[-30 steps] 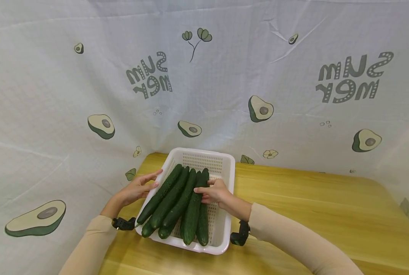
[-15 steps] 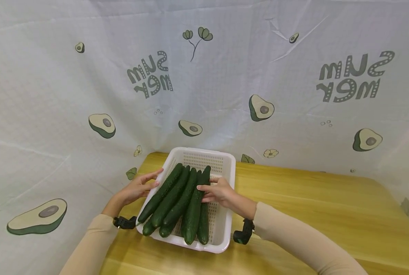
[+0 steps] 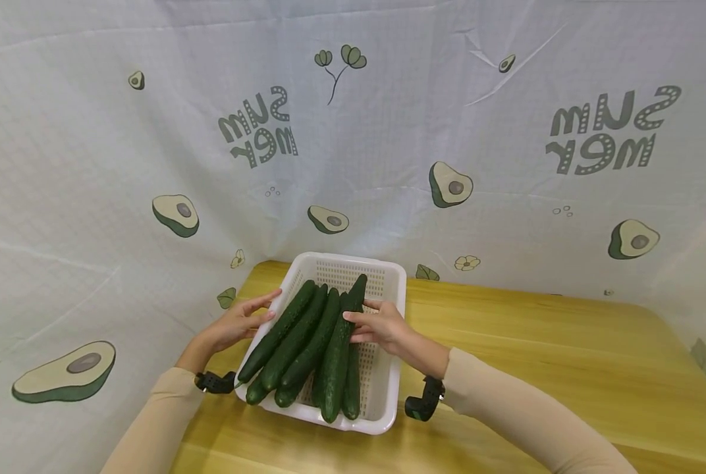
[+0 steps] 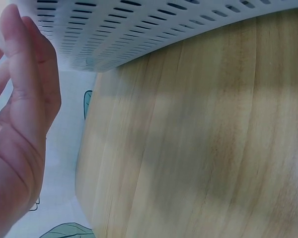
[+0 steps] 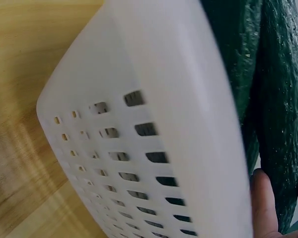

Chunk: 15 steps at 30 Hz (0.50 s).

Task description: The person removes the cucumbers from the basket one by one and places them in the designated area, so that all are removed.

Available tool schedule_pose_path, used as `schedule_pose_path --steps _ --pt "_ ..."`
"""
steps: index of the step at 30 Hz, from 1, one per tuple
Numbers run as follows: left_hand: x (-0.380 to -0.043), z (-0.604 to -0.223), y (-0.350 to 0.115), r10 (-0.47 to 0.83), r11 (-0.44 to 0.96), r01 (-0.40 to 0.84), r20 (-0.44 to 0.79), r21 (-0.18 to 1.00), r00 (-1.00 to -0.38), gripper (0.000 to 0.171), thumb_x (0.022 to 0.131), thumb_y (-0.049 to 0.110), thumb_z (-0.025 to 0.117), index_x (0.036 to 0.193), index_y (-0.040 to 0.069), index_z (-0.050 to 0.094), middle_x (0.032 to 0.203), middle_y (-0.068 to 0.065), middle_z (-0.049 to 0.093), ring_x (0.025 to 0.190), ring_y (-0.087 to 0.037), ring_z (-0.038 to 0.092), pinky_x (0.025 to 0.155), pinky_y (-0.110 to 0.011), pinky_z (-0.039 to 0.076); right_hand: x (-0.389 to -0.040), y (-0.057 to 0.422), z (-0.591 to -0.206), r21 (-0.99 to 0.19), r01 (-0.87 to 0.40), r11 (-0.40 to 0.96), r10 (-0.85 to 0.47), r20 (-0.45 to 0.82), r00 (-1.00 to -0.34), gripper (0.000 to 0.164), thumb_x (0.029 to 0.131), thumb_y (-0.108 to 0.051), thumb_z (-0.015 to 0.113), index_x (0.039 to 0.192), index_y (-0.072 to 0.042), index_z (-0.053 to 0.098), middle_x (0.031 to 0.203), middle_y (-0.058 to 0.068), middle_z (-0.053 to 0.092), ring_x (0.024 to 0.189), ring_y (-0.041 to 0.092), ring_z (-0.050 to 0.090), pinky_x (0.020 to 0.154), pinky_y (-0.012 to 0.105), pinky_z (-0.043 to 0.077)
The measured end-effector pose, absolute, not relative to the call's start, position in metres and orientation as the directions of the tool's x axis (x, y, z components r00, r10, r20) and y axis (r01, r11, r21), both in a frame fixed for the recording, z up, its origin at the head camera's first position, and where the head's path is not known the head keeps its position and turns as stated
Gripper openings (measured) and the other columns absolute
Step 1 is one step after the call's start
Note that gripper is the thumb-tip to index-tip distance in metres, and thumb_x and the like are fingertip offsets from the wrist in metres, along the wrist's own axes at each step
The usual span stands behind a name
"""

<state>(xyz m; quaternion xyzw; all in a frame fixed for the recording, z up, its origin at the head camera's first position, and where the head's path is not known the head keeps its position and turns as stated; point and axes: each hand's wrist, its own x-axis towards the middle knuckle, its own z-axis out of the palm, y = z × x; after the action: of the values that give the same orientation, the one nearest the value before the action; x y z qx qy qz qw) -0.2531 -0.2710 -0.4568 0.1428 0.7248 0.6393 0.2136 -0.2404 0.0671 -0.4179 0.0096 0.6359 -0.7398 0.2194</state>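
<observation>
Inside white perforated basket [image 3: 353, 259], right side | right hand [image 3: 382, 329] grasps cucumber [image 3: 336, 375]; far end has shifted far-right, apparently loosening it | left hand [image 3: 234, 327]: fingers extended against basket

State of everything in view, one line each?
Left hand: fingers extended, at basket rim
Right hand: grips one cucumber
Other cucumbers: look whole, lying in basket
Basket: upright on table
Cloth: hung, creased
Wrist cameras: worn, one per wrist

Indoor spot, poss. home — wood-look tbl [image 3: 537, 349], avocado-print cloth [image 3: 367, 141]
</observation>
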Motion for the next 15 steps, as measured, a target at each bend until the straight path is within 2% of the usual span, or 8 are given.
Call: schedule_pose_path --steps 6,10,13,15 --pt "-0.254 -0.457 -0.271 0.482 0.139 -0.062 -0.122 0.988 -0.868 0.063 0.105 0.017 0.054 0.160 0.013 0.022 0.158 -0.026 0.022 0.108 -0.019 0.060 0.083 -0.038 0.058 -0.244 0.076 -0.413 -0.929 0.344 -0.137 -0.299 -0.292 -0.908 0.075 0.096 -0.002 0.064 0.154 0.010 0.018 0.135 0.037 0.049 0.105 0.046 0.064 0.072 0.037 0.060" --pt "-0.254 -0.459 -0.271 0.487 0.124 -0.071 -0.123 0.990 -0.865 0.063 0.106 0.016 0.052 0.160 0.012 0.020 0.157 -0.027 0.022 0.104 -0.018 0.061 0.081 -0.036 0.058 -0.245 0.083 -0.409 -0.927 0.345 -0.147 -0.302 -0.290 -0.908 0.074 0.097 -0.004 0.064 0.155 0.009 0.019 0.135 0.036 0.050 0.091 0.034 0.071 0.070 0.035 0.060" --pt "-0.254 -0.461 -0.272 0.491 0.105 -0.086 -0.126 0.991 -0.862 0.062 0.107 0.015 0.050 0.160 0.013 0.019 0.156 -0.027 0.024 0.102 -0.018 0.061 0.079 -0.034 0.058 -0.246 0.089 -0.406 -0.926 0.347 -0.152 -0.310 -0.289 -0.906 0.074 0.097 -0.005 0.063 0.155 0.008 0.019 0.135 0.035 0.051 0.078 0.025 0.071 0.069 0.033 0.060" --pt "-0.255 -0.462 -0.272 0.494 0.097 -0.093 -0.128 0.991 -0.860 0.061 0.107 0.014 0.049 0.160 0.013 0.019 0.155 -0.027 0.024 0.102 -0.018 0.061 0.079 -0.034 0.058 -0.246 0.094 -0.405 -0.926 0.345 -0.154 -0.314 -0.285 -0.906 0.074 0.097 -0.005 0.063 0.155 0.007 0.019 0.137 0.034 0.050 0.076 0.022 0.071 0.070 0.033 0.060"
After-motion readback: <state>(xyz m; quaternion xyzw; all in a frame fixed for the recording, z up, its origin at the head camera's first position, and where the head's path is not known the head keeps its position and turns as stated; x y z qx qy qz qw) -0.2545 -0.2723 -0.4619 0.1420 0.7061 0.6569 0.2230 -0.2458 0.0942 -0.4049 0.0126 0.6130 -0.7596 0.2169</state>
